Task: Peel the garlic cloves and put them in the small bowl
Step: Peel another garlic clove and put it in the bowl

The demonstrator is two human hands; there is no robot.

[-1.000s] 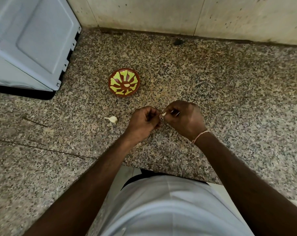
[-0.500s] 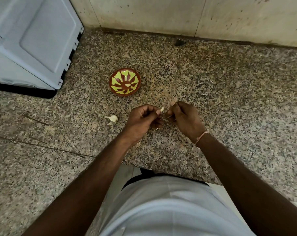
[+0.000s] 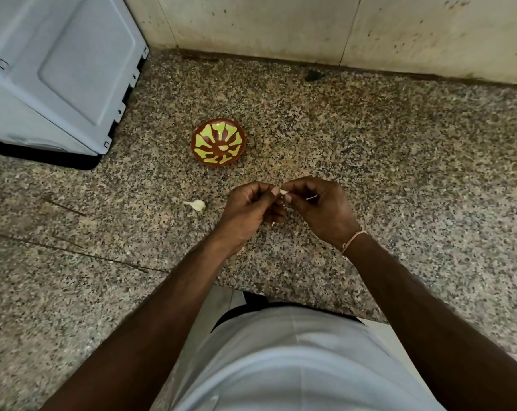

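My left hand (image 3: 248,212) and right hand (image 3: 316,206) meet in the middle of the frame. The fingers of both are curled, and together they pinch one small clove (image 3: 283,191) between their tips. A thin band (image 3: 352,240) is on my right wrist. Another clove (image 3: 198,204) lies on the speckled counter (image 3: 399,161), just left of my left hand. The bowl (image 3: 218,142) sits above my hands, red with green marks, and a pale bit lies in it. A grey box (image 3: 58,69) fills the upper left.
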